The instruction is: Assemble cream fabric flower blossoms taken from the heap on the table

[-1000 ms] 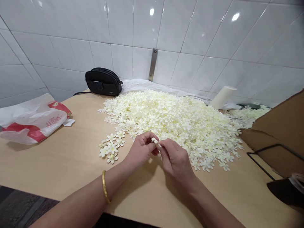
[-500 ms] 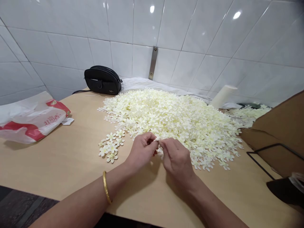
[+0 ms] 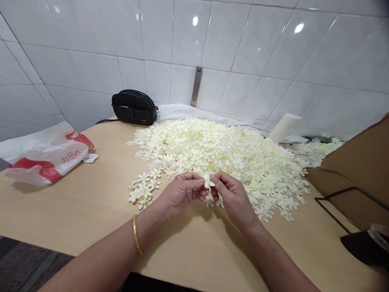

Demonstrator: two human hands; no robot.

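Observation:
A big heap of cream fabric flowers [image 3: 219, 152] covers the middle of the wooden table [image 3: 75, 202]. At its near edge my left hand [image 3: 179, 192] and my right hand [image 3: 232, 198] meet, fingers pinched together on one small cream flower [image 3: 208, 181] held between them. A gold bangle [image 3: 136, 235] circles my left wrist. A few more flowers lie on the table right under my fingers. A small separate cluster of flowers [image 3: 142, 187] sits to the left of my left hand.
A black pouch [image 3: 133, 107] stands at the back by the tiled wall. A red and white plastic bag [image 3: 45, 156] lies at the left. A cardboard box [image 3: 358, 170] and a black wire frame [image 3: 337, 205] are at the right, with a white roll [image 3: 284, 126] behind the heap.
Both hands have shifted slightly forward toward the heap, still pinched together on a flower. The camera has tilted a little.

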